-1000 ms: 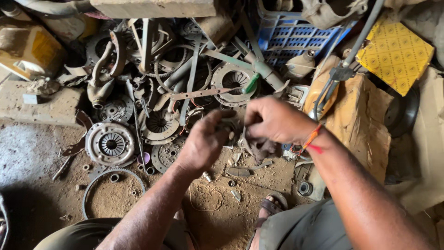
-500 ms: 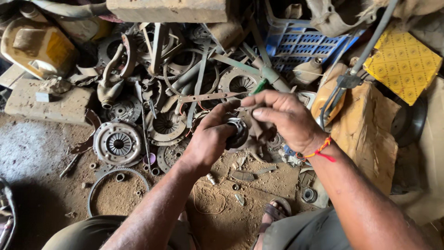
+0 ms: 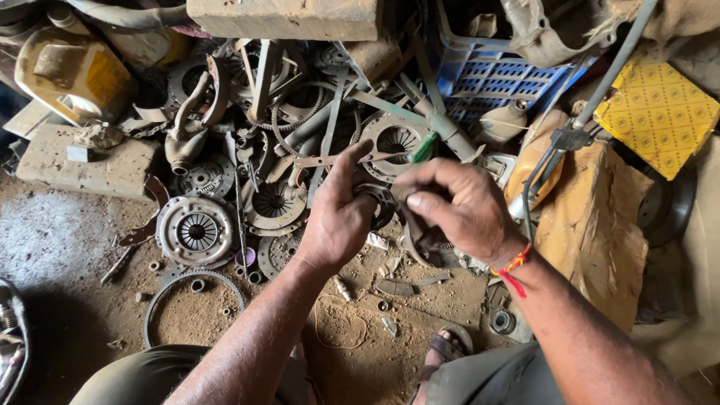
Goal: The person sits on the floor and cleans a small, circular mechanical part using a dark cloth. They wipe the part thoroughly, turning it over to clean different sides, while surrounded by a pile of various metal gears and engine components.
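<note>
Left hand (image 3: 337, 217) grips a round dark metal part (image 3: 377, 204); right hand (image 3: 457, 206) pinches a grimy rag (image 3: 424, 240) against it (fingers closed). Behind: yellow patterned square packet (image 3: 660, 112) upper right, blue crate (image 3: 495, 75), yellow-labelled can (image 3: 71, 71) upper left.

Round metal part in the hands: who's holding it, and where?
The left hand grips the round metal part by its rim; the right hand holds a dirty rag against it.

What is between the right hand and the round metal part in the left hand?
A dirty rag. The right hand holds it against the round metal part, which the left hand grips. Nothing else visible lies between them.
</note>
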